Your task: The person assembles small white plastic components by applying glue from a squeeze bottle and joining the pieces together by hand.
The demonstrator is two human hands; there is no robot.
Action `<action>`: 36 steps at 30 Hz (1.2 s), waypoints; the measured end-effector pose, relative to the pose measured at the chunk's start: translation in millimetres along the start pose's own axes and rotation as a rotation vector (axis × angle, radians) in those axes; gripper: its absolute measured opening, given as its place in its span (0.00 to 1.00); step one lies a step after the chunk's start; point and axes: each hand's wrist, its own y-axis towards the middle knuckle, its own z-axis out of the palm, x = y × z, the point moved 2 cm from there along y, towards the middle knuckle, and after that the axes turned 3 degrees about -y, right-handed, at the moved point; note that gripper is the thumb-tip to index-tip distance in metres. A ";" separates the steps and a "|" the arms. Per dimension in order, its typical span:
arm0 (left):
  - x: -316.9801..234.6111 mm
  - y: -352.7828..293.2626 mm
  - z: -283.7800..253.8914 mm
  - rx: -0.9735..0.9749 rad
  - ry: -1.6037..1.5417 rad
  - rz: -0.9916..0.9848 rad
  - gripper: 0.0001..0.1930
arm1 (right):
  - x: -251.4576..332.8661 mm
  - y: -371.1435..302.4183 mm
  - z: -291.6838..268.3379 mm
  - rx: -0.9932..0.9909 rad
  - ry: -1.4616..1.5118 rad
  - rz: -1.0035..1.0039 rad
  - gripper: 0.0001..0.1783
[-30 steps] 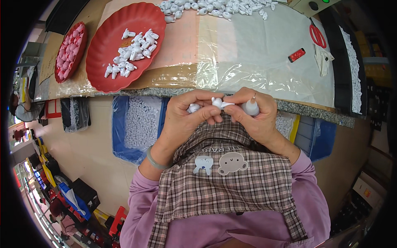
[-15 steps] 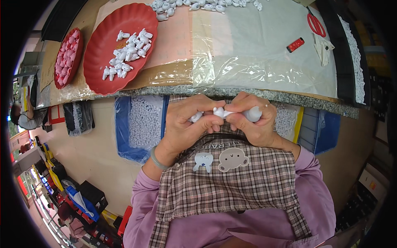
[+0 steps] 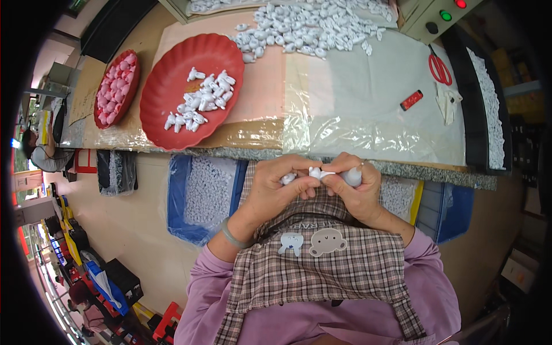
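Observation:
In front of my apron, just below the table edge, both hands meet at a small white plastic figure (image 3: 314, 172). My left hand (image 3: 276, 187) is closed, pinching it between thumb and fingers. Another white piece (image 3: 288, 179) is tucked in the same hand's palm. From the other side, the thumb and fingers of my right hand (image 3: 363, 195) press on the figure's right end. A translucent white squeeze bottle (image 3: 351, 177) with a narrow tip also sits in the right hand. The fingers partly hide the figure's details.
On the table, a red scalloped plate (image 3: 155, 115) holds white figures, beside a smaller red dish (image 3: 135, 86) of pink pieces. White parts (image 3: 310, 29) are heaped at the back. Red scissors (image 3: 440, 70) and a red cutter (image 3: 411, 100) lie right. Blue bins (image 3: 175, 215) stand below.
The view has shifted, so the table and hands sit lower in it and more of the white heap shows. Both hands keep the same grip on the figure and bottle.

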 end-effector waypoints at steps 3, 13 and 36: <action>2.0 3.2 -1.5 -0.049 -0.213 -0.194 0.11 | 5.2 9.5 -1.4 -0.020 -0.011 0.100 0.11; 8.2 85.5 -40.2 0.038 -0.914 -0.249 0.13 | 5.7 13.5 -21.3 -0.098 -0.007 0.189 0.08; 7.2 169.0 -19.9 -0.024 0.833 0.280 0.10 | 7.7 12.7 -43.6 -0.178 -0.091 0.167 0.07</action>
